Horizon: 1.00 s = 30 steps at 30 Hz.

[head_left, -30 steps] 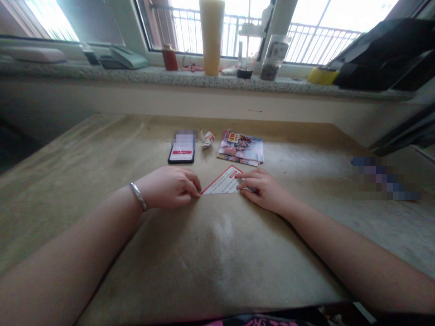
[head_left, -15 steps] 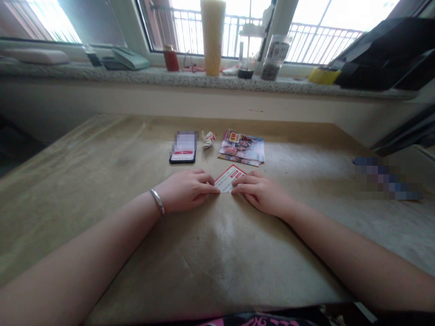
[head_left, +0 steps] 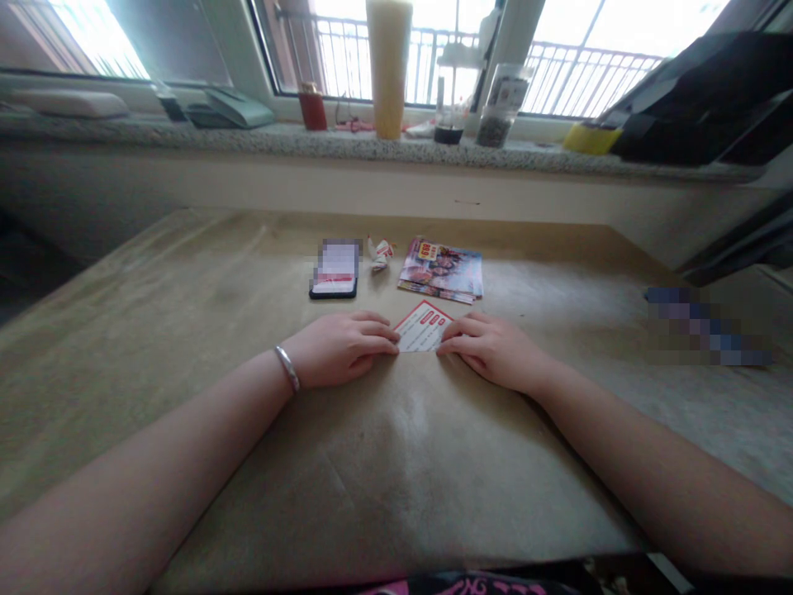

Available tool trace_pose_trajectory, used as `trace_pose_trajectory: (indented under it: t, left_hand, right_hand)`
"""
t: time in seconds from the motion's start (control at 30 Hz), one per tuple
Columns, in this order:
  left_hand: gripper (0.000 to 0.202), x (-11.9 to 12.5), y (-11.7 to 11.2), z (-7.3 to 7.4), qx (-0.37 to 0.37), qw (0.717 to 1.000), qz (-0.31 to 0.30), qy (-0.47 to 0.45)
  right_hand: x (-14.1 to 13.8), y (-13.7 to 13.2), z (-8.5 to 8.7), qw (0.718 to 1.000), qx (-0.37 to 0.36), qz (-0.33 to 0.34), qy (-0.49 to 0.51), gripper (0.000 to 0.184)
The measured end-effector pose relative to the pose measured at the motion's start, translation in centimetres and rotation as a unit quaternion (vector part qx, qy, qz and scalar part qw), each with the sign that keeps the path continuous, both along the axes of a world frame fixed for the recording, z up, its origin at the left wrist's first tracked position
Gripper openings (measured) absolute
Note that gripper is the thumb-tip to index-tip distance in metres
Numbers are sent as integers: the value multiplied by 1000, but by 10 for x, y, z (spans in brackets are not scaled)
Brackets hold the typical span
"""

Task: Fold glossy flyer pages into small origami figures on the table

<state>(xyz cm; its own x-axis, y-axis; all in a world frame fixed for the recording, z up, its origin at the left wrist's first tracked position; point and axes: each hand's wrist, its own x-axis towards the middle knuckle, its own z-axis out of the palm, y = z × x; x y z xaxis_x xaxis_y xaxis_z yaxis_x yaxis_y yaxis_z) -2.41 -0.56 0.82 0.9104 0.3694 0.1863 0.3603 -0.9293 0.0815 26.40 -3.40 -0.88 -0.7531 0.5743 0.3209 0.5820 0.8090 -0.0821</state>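
A small folded sheet of paper point(head_left: 423, 330), white with a red border and red printed boxes, lies on the table between my hands. Its point faces away from me and its straight folded edge faces me. My left hand point(head_left: 347, 347), a silver bangle at the wrist, presses its closed fingers onto the left corner. At the right corner, my right hand point(head_left: 486, 347) has its fingers together and bent down on the paper. Both fingertips partly cover the corners.
Beyond the paper lie a phone point(head_left: 334, 271), a crumpled wrapper point(head_left: 380, 254) and a stack of printed leaflets point(head_left: 443, 271). A blurred flat item point(head_left: 706, 326) rests at the right. On the windowsill stand a tall yellow cylinder point(head_left: 388, 74), a red container point(head_left: 312, 107) and yellow tape point(head_left: 591, 138).
My right hand has slid right along the near folded edge, uncovering more of the print. My left hand has barely moved and stays at the left corner.
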Motion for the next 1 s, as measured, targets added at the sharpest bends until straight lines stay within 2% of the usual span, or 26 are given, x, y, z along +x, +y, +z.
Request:
trace_pose_trajectory:
  t: [0.27, 0.6, 1.0]
  left_hand:
    - [37, -1, 1, -1, -4, 1000, 7, -4]
    - [33, -8, 12, -9, -108, 993, 0, -53]
    - [27, -12, 17, -11, -127, 989, -6, -77]
  right_hand:
    - [4, 3, 2, 1000, 1, -17, -24, 29]
    - [28, 3, 12, 997, -42, -51, -48, 29]
    - [44, 6, 16, 993, -73, -74, -51, 29]
